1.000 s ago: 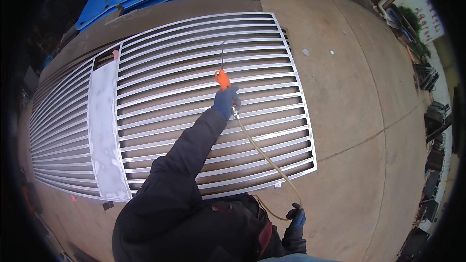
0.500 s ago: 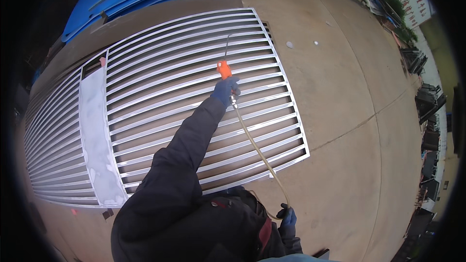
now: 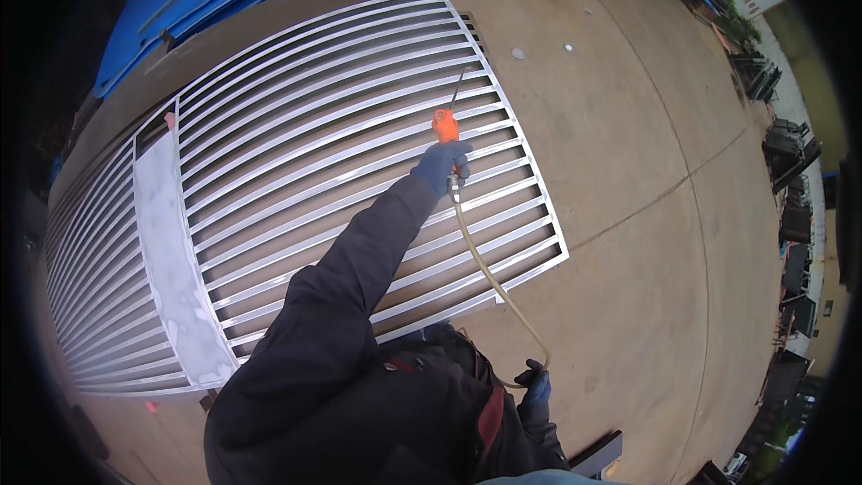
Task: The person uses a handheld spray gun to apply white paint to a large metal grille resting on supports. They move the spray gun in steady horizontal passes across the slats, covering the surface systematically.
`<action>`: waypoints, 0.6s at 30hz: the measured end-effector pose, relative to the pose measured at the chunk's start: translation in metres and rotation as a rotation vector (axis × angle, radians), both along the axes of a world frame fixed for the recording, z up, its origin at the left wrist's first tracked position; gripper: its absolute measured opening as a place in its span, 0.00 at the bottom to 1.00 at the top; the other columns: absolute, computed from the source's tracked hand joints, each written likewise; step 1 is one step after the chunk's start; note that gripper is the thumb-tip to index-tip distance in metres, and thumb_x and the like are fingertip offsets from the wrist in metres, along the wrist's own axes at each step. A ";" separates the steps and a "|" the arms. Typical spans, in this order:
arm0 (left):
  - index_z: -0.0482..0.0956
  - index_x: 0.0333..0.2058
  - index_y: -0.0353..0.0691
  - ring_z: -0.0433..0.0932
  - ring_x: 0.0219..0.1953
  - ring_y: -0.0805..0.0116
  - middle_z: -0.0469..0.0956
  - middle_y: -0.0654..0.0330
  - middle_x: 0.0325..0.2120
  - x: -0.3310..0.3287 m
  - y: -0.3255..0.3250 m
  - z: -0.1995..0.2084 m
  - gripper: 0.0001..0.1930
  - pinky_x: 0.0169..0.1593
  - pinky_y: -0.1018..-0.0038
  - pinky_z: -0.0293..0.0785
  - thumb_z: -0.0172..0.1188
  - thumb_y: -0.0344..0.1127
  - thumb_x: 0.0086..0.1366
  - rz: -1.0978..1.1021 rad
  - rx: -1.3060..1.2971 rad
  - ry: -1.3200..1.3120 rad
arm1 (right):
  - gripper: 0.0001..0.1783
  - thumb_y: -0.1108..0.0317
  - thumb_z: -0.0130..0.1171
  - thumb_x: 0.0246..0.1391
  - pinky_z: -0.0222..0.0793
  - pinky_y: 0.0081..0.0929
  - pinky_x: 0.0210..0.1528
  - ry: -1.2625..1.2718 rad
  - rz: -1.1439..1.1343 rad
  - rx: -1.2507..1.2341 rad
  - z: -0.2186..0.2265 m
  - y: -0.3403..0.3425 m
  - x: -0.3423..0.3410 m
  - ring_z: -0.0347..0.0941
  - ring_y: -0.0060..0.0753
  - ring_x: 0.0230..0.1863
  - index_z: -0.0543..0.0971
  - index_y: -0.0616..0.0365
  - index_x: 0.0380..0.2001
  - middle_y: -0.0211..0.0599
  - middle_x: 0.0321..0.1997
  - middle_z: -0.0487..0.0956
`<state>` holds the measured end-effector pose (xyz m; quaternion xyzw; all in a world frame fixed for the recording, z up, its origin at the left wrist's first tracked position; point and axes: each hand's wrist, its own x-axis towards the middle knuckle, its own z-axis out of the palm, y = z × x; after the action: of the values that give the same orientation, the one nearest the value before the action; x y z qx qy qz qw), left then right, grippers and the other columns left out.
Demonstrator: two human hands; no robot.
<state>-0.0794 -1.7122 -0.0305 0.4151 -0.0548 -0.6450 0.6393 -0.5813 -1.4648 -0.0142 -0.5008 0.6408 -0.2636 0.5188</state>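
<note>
My left hand [image 3: 440, 164], in a dark blue glove, is closed around an orange air blow gun [image 3: 445, 125]. Its thin nozzle [image 3: 458, 90] points away from me over a large metal grille panel [image 3: 359, 145] of parallel silvery bars. From the gun's fitting a yellowish air hose [image 3: 492, 280] curves back toward my body. Near my right side, my right hand [image 3: 537, 383], gloved in blue, is closed on a bend of that hose. A wide pale plate [image 3: 172, 251] crosses the panel between its two barred sections.
Blue sheets [image 3: 206, 9] lie stacked beyond the panel at the far left. Concrete floor [image 3: 628, 153] with joints and a crack stretches to the right. Dark metal pieces [image 3: 795, 216] line the far right side. A dark bar [image 3: 600, 454] lies near my right arm.
My left hand has moved right across the bars with the blow gun, and its nozzle now leans to the right. The view has shifted slightly. My right hand stays on the hose.
</note>
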 end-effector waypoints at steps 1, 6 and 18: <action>0.73 0.39 0.38 0.71 0.17 0.71 0.68 0.67 0.18 -0.005 0.001 0.000 0.09 0.19 0.72 0.68 0.56 0.37 0.66 -0.035 -0.007 0.001 | 0.33 0.43 0.34 0.70 0.71 0.30 0.39 0.011 -0.029 -0.004 -0.001 0.002 -0.004 0.75 0.30 0.31 0.75 0.64 0.49 0.35 0.25 0.76; 0.71 0.35 0.40 0.70 0.16 0.69 0.67 0.64 0.16 -0.012 0.008 -0.007 0.08 0.18 0.71 0.66 0.58 0.37 0.64 0.212 0.006 0.039 | 0.30 0.48 0.36 0.71 0.69 0.28 0.39 0.005 0.116 -0.029 -0.011 0.009 -0.022 0.73 0.29 0.30 0.76 0.65 0.47 0.33 0.24 0.74; 0.72 0.40 0.37 0.72 0.18 0.68 0.69 0.65 0.19 -0.128 0.069 -0.006 0.09 0.20 0.71 0.68 0.55 0.36 0.65 0.137 0.094 0.031 | 0.37 0.37 0.38 0.66 0.70 0.29 0.32 -0.153 -0.139 0.075 -0.075 0.022 -0.150 0.73 0.32 0.23 0.76 0.65 0.47 0.33 0.19 0.73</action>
<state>-0.2073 -1.6433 -0.0361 0.4374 0.0139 -0.6079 0.6625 -0.7312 -1.4433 -0.0894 -0.4140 0.6418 -0.3121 0.5651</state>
